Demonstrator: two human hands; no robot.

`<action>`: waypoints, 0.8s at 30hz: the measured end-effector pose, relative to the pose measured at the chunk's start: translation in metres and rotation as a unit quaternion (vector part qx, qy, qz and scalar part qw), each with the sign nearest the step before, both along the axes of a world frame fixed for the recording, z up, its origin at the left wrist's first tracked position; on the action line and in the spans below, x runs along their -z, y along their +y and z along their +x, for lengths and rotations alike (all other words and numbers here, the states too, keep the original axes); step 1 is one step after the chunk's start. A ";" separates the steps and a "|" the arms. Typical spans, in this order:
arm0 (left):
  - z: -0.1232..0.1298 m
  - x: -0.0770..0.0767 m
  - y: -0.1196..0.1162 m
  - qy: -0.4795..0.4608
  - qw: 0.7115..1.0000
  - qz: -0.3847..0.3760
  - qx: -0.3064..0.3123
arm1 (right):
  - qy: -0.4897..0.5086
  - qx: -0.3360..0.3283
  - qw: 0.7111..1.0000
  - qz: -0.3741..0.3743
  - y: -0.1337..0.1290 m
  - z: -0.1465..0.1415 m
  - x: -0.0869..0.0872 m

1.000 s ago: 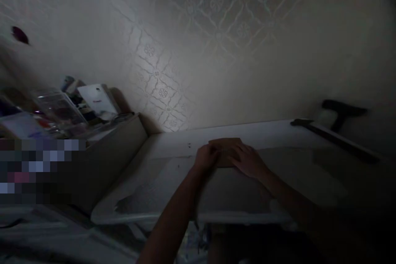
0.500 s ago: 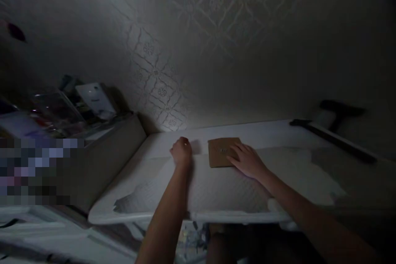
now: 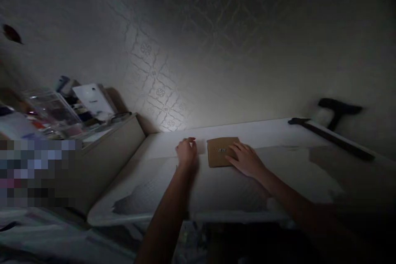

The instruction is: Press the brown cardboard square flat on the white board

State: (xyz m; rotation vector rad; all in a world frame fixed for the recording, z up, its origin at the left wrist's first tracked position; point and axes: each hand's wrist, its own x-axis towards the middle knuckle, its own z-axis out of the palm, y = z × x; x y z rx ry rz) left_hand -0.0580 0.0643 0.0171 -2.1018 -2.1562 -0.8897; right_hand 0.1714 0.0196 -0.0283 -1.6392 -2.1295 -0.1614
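The card [image 3: 222, 152] lay flat on the tabletop [image 3: 272, 132] between the hands, long axis left-right; right hand [image 3: 246, 159] rested open-palmed on its right edge, gripping nothing, while left hand [image 3: 186, 152], loosely curled and empty, sat just beside its left edge.

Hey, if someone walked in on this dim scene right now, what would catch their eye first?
Probably the brown card lying flat on the white table, with the right hand resting on its edge. The left hand sits just left of it, apart. A lit patch of patterned wallpaper glows behind.
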 end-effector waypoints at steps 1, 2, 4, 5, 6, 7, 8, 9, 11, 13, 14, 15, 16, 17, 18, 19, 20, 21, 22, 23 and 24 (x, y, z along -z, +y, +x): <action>0.008 0.000 -0.003 0.004 0.998 -0.005 0.057 | 0.000 0.001 1.000 0.000 0.000 0.000 -0.001; 0.016 0.001 -0.006 0.008 0.994 -0.013 0.112 | -0.001 0.000 1.000 0.000 -0.001 -0.001 -0.001; 0.030 0.003 -0.011 0.025 0.977 -0.036 0.208 | -0.001 -0.001 1.000 0.000 -0.002 -0.001 -0.002; 0.035 0.004 -0.013 0.029 0.970 -0.043 0.238 | -0.001 -0.001 1.000 -0.001 -0.002 -0.001 -0.003; 0.040 0.005 -0.014 0.030 0.965 -0.047 0.256 | -0.001 -0.002 1.000 -0.002 -0.003 -0.001 -0.004; 0.042 0.005 -0.015 0.030 0.963 -0.048 0.265 | -0.001 -0.002 1.000 -0.005 -0.003 -0.001 -0.004; 0.044 0.006 -0.016 0.031 0.961 -0.048 0.271 | -0.002 -0.002 1.000 -0.007 -0.003 -0.002 -0.004; 0.045 0.006 -0.016 0.031 0.961 -0.047 0.271 | -0.003 -0.001 1.000 -0.009 -0.003 -0.002 -0.004; 0.044 0.008 -0.014 0.031 0.963 -0.047 0.265 | -0.004 0.001 1.000 -0.010 -0.003 -0.001 -0.004; 0.043 0.010 -0.012 0.022 0.964 -0.051 0.259 | -0.005 0.002 1.000 -0.010 -0.002 -0.001 -0.003; 0.043 0.011 -0.011 0.014 0.965 -0.053 0.256 | -0.005 0.003 1.000 -0.010 -0.002 -0.001 -0.003; 0.043 0.012 -0.010 0.003 0.965 -0.054 0.255 | -0.006 0.002 1.000 -0.010 -0.002 -0.001 -0.003; 0.043 0.013 -0.010 -0.011 0.966 -0.055 0.254 | -0.007 0.000 1.000 -0.011 -0.001 -0.001 -0.003; 0.044 0.013 -0.009 -0.027 0.966 -0.052 0.250 | -0.008 -0.001 1.000 -0.011 -0.001 -0.001 -0.003; 0.044 0.013 -0.009 -0.045 0.968 -0.047 0.242 | -0.009 -0.001 1.000 -0.011 -0.001 -0.001 -0.003; 0.043 0.012 -0.009 -0.062 0.970 -0.041 0.232 | -0.009 -0.001 1.000 -0.010 -0.002 -0.001 -0.003; 0.042 0.010 -0.008 -0.076 0.973 -0.035 0.216 | -0.009 -0.002 1.000 -0.009 -0.002 -0.001 -0.004; 0.039 0.008 -0.008 -0.082 0.977 -0.029 0.195 | -0.009 -0.002 1.000 -0.008 -0.002 0.000 -0.004; 0.036 0.006 -0.007 -0.080 0.983 -0.022 0.166 | -0.008 -0.001 1.000 -0.006 -0.002 0.000 -0.004; 0.031 0.003 -0.006 -0.072 0.989 -0.014 0.127 | -0.007 0.000 1.000 -0.005 -0.002 0.000 -0.003; 0.026 0.001 -0.005 -0.058 0.995 -0.005 0.082 | -0.005 0.000 1.000 -0.005 -0.001 0.000 -0.003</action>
